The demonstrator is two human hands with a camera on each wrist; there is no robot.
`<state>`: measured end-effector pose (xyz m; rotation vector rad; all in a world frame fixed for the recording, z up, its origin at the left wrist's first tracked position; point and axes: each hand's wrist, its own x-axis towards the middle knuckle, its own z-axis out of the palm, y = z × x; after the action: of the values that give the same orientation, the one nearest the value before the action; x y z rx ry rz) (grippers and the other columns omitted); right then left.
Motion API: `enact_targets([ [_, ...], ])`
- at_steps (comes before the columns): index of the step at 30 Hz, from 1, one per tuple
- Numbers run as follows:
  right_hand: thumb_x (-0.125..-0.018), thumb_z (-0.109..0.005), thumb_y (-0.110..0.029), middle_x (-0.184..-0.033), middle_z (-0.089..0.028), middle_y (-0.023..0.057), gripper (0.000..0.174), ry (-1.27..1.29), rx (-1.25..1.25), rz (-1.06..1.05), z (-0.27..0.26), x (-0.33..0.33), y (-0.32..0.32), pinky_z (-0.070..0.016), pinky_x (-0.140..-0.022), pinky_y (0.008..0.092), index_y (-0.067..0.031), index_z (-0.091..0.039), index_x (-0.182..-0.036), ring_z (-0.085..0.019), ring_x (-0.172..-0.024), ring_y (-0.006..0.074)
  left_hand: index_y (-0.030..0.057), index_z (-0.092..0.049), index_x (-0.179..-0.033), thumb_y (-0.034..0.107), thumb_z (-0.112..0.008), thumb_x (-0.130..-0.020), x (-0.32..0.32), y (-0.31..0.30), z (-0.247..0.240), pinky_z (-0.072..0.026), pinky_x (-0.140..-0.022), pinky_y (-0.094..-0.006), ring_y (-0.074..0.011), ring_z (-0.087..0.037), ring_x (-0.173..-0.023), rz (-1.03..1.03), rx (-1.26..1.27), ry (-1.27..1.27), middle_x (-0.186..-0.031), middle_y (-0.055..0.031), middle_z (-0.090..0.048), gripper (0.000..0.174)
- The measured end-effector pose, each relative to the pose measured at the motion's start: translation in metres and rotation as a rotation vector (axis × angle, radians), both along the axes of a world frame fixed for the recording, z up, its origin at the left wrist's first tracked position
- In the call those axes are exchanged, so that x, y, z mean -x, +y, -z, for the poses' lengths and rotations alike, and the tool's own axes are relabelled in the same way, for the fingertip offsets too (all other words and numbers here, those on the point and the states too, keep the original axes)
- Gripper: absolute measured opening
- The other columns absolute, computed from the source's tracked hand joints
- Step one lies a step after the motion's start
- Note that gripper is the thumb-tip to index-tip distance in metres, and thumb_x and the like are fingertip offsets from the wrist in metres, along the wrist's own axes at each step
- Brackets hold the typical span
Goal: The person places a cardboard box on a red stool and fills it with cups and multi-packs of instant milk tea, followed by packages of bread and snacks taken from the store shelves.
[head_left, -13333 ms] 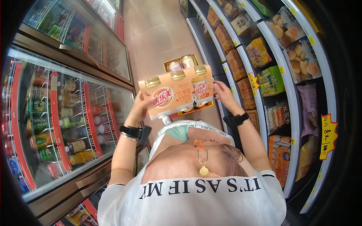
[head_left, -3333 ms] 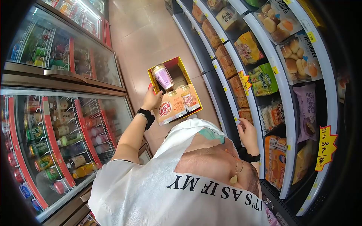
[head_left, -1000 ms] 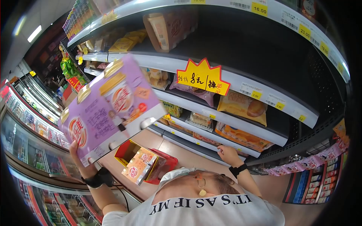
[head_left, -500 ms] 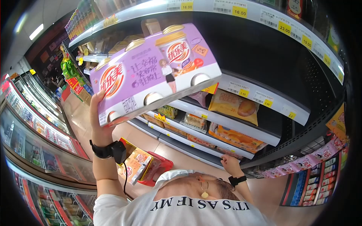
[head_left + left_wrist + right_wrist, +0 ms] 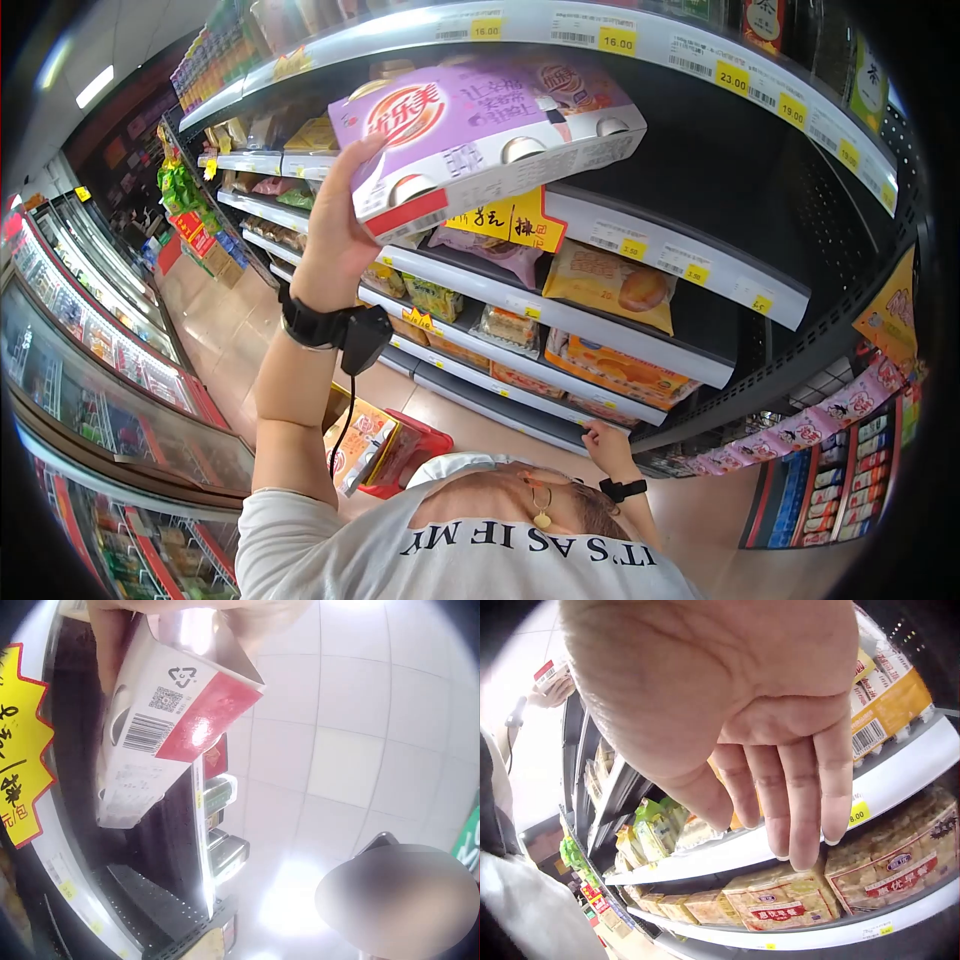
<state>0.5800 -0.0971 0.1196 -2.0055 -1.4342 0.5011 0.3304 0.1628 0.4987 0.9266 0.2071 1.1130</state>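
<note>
My left hand (image 5: 345,215) grips the left end of a purple and white multi-cup drink pack (image 5: 500,130), raised at the opening of the upper shelf. In the left wrist view the pack's white end (image 5: 154,735) with a barcode and red patch shows below the hand (image 5: 259,619). The right hand (image 5: 610,447) hangs low beside the bottom shelves and holds nothing. In the right wrist view its fingers (image 5: 795,799) are loosely bent in front of the bread shelves. Part of the pack's far side is hidden.
A shelf edge (image 5: 690,262) with price tags runs below the pack, and another shelf edge (image 5: 540,28) above. A yellow price sign (image 5: 525,222) hangs under the pack. On the floor, a carton (image 5: 360,440) stands beside a red container (image 5: 425,447); glass-door coolers line the left.
My left hand has carried the purple pack up and rightward to the upper shelf, and its bottom and end now show more. The right hand stays low.
</note>
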Motion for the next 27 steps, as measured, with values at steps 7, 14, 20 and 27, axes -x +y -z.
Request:
enact_targets([
  [7,-0.075,-0.064,-0.013,-0.071,-0.063,0.0092,0.022,-0.018,-0.003,0.023,0.006,0.0,-0.008,-0.0481,-0.058,0.0339,-0.0066,-0.06,-0.096,-0.062,-0.064,0.0251,0.0011,-0.05,-0.111,0.015,-0.064,-0.079,-0.044,0.027,-0.006,-0.0522,-0.078,-0.034,-0.0207,-0.062,-0.091,-0.062,-0.097,0.087,-0.103,-0.0108,-0.06,0.037],
  [14,-0.075,-0.064,-0.013,-0.071,-0.063,0.0099,0.022,0.001,-0.007,0.063,0.003,0.006,-0.009,-0.0484,-0.059,0.0337,-0.0068,-0.061,-0.095,-0.062,-0.065,0.0258,0.0009,-0.044,-0.112,0.006,-0.073,-0.07,-0.085,0.059,-0.011,-0.0497,-0.075,-0.0318,-0.0191,-0.058,-0.09,-0.287,-0.156,0.153,-0.1,-0.0091,-0.056,0.051],
  [20,-0.079,-0.062,-0.012,-0.081,-0.065,0.0097,0.023,0.296,-0.017,0.045,-0.034,0.009,0.005,-0.049,-0.065,0.0308,-0.005,-0.061,-0.101,-0.062,-0.072,0.0206,-0.0027,-0.055,-0.095,-0.004,-0.069,-0.068,-0.114,0.061,-0.024,-0.0523,-0.066,-0.0306,-0.0199,-0.062,-0.077,-0.418,-0.469,0.2,-0.088,-0.0123,-0.061,0.031],
  [27,-0.08,-0.056,0.0,-0.098,-0.063,0.0084,0.026,0.139,-0.546,-0.193,-0.267,0.016,0.051,-0.0474,-0.075,0.0266,-0.0001,-0.058,-0.106,-0.06,-0.087,0.0149,0.0037,-0.028,-0.127,-0.007,-0.075,-0.056,-0.118,0.078,-0.014,-0.0468,-0.086,-0.0337,-0.0257,-0.049,-0.106,-0.522,-0.639,0.266,-0.116,-0.0136,-0.046,0.086],
])
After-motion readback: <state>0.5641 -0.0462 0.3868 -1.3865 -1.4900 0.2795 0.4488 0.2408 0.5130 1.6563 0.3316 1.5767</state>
